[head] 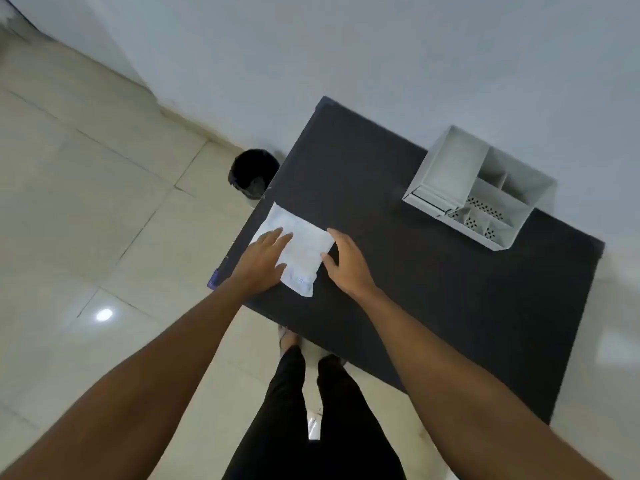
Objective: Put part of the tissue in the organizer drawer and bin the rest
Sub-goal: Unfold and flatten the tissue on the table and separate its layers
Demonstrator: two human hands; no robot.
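A white tissue [300,247] lies flat on the dark table [433,289], near its left edge. My left hand [265,258] rests palm down on the tissue's left half, fingers spread. My right hand [343,261] touches the tissue's right edge with thumb and fingertips, fingers apart. The white organizer [481,188] stands at the table's far right; its drawer front faces left and looks closed. A black bin [252,173] sits on the floor just beyond the table's left corner.
Pale floor tiles [86,202] spread to the left, and a white wall [381,46] runs behind the table. My legs in black trousers [311,427] stand at the table's near edge.
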